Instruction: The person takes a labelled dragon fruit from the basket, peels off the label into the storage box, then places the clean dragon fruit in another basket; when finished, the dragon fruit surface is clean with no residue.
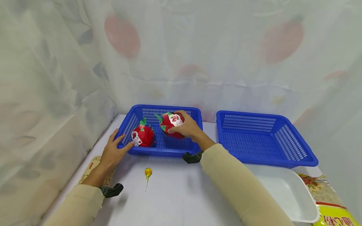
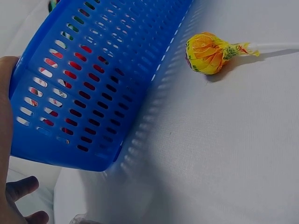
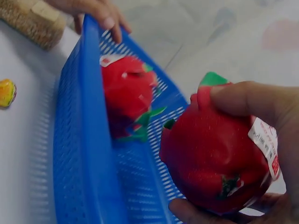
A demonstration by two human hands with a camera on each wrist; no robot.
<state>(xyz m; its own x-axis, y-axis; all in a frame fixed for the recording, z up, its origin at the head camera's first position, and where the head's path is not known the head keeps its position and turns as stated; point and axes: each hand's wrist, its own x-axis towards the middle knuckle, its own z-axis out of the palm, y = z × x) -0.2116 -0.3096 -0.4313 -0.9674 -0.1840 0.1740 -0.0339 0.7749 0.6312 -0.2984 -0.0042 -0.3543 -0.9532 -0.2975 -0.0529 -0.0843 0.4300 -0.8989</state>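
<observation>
A red dragon fruit with green tips (image 3: 212, 154) is held in the right hand (image 1: 190, 126), at the right half of a blue basket (image 1: 164, 153). It is pinched from its right side between thumb and fingers: the thumb is laid along its near side, and the other fingers are wrapped round its far side. Its white label (image 1: 176, 120) is left exposed between thumb and index finger, while its green leaves are pointed leftward, away from the palm. Whether its underside is touching the basket floor cannot be told.

The front left corner of the basket is touched by the left hand (image 1: 114, 150), whose fingers are spread, with some draped over the rim. A second dragon fruit (image 1: 145, 136) is seated inside, just beside that thumb's tip; whether it is touched cannot be told.

On the tabletop (image 1: 178, 194), a wrapped lollipop (image 1: 148, 172) is seen in front of the basket. A grain packet (image 1: 94, 161) is partly hidden by the left forearm. To the right are placed another blue basket (image 1: 249, 142), a white tray (image 1: 278, 188) and a yellow packet (image 1: 335, 216).
</observation>
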